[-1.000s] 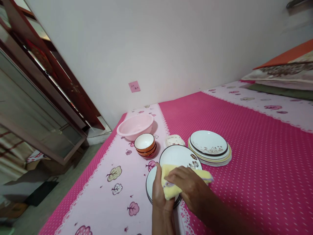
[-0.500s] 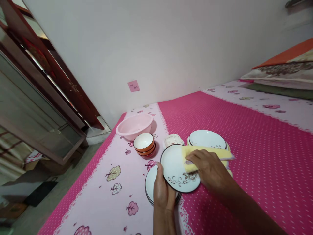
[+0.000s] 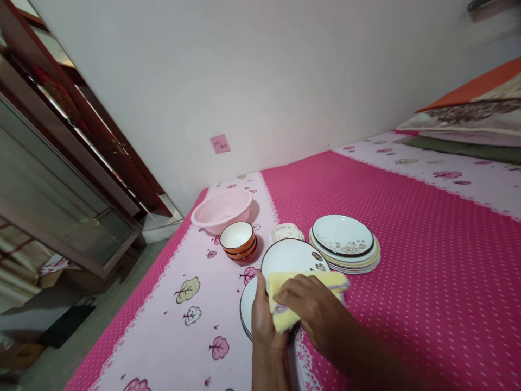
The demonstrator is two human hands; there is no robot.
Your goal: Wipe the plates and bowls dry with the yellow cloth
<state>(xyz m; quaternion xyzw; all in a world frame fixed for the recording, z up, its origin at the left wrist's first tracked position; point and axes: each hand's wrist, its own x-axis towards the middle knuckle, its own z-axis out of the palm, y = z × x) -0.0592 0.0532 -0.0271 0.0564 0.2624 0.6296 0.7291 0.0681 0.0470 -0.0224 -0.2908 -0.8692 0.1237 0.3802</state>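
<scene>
A white plate (image 3: 290, 255) with a dark rim and brown flower print is held up by my left hand (image 3: 264, 317), thumb along its left edge. My right hand (image 3: 311, 304) is closed on a yellow cloth (image 3: 280, 285) with a lilac border, pressed over the lower part of that plate. Below the held plate lie more dark-rimmed plates (image 3: 247, 307), partly hidden by my left hand. To the right stands a taller stack of plates (image 3: 342, 233), a flower-printed one on top. Behind the held plate sits a small white patterned dish (image 3: 287, 232), partly covered.
Several stacked orange bowls (image 3: 237, 239) stand left of the plates. Behind them is a pink basin (image 3: 222, 210) near the wall. A pink and white bedspread (image 3: 391, 212) lies under everything. Pillows (image 3: 468, 119) are piled at the far right, and the bed's left edge drops to the floor.
My right hand and the yellow cloth have moved left and down across the plate. The plate has turned in my left hand, its flower print now at the right. The right-hand stack is uncovered.
</scene>
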